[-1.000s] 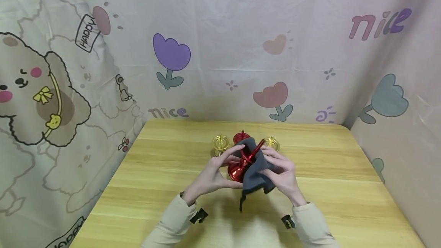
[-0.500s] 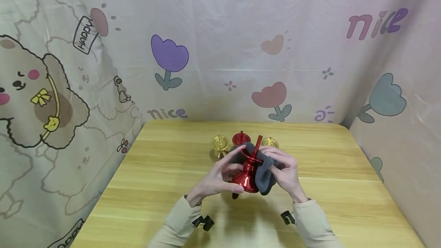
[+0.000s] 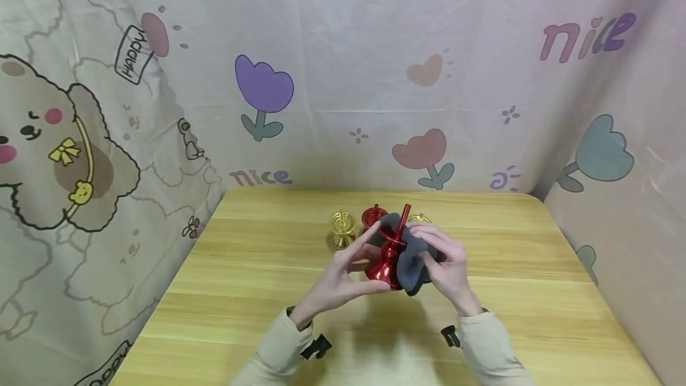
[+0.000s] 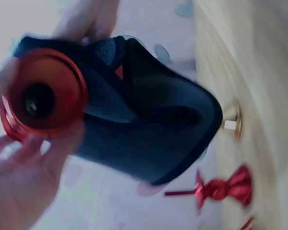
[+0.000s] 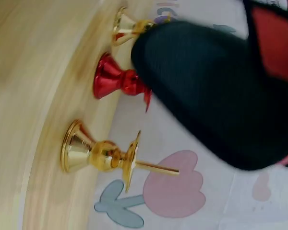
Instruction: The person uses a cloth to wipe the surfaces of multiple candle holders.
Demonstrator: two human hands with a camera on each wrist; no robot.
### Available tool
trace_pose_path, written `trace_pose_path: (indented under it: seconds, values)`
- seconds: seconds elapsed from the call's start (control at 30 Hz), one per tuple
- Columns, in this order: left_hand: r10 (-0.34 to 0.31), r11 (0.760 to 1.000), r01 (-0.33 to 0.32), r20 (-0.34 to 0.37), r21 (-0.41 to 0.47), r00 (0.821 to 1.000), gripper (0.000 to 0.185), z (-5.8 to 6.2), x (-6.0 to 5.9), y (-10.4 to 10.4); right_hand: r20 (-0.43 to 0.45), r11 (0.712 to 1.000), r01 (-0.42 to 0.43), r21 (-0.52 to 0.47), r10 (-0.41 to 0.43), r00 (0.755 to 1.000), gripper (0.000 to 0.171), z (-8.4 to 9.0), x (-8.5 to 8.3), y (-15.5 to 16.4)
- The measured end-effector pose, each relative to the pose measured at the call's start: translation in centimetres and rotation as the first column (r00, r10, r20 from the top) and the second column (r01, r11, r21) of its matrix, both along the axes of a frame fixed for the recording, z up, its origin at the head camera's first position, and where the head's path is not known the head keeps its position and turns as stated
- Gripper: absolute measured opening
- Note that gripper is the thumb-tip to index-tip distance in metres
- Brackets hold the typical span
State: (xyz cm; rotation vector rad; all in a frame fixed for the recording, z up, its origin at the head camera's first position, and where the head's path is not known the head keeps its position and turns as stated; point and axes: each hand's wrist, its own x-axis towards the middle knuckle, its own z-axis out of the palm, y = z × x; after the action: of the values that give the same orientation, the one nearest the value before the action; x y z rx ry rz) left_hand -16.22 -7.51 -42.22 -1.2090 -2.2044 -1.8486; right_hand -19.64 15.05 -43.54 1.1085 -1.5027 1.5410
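my left hand (image 3: 343, 276) grips red candlestick (image 3: 387, 258) by its flared base, held above surface (image 3: 257, 290) | my right hand (image 3: 445, 264) pinches dark cloth (image 3: 409, 264) against it | feels: rigid, slick metal, likely light; thin spike fragile-looking | best hold: base or waist

My left hand (image 4: 19, 187) had its fingers curled round the flared base of the red candlestick (image 4: 38, 98), bottom facing the camera, bit blurry. The dark grey cloth (image 4: 149, 139) was draped right beside my fingers, against the stem. Past the cloth, another red candlestick (image 4: 225, 187) and a gold one (image 4: 232, 120) stood on the wooden table (image 4: 264, 72).
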Motion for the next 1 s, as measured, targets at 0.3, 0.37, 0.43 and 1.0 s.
trace_pose_path:
  seconds: [0.3,0.37,0.43,1.0]
  values:
    - [-0.054,0.998,0.06,0.162,-0.034,0.985,0.091,-0.1,-0.1,-0.4,0.001,1.0,0.008,-0.027,-0.008,1.0,0.033,-0.1,-0.3,-0.2]
    - [0.038,0.995,-0.028,0.11,-0.098,0.993,0.093,-0.1,0.0,-0.1,-0.041,0.999,0.052,-0.003,-0.052,0.998,0.036,-0.1,-0.4,-0.3]
    - [0.077,0.993,-0.07,0.067,-0.099,0.995,0.094,-0.2,0.1,0.2,-0.066,0.997,0.077,0.016,-0.076,0.995,0.038,-0.1,-0.5,-0.3]
    - [0.085,0.993,-0.077,0.101,-0.085,0.991,0.094,-0.5,-0.1,-0.4,0.006,0.998,0.062,-0.022,-0.062,0.998,0.042,-0.7,-0.5,-0.9]
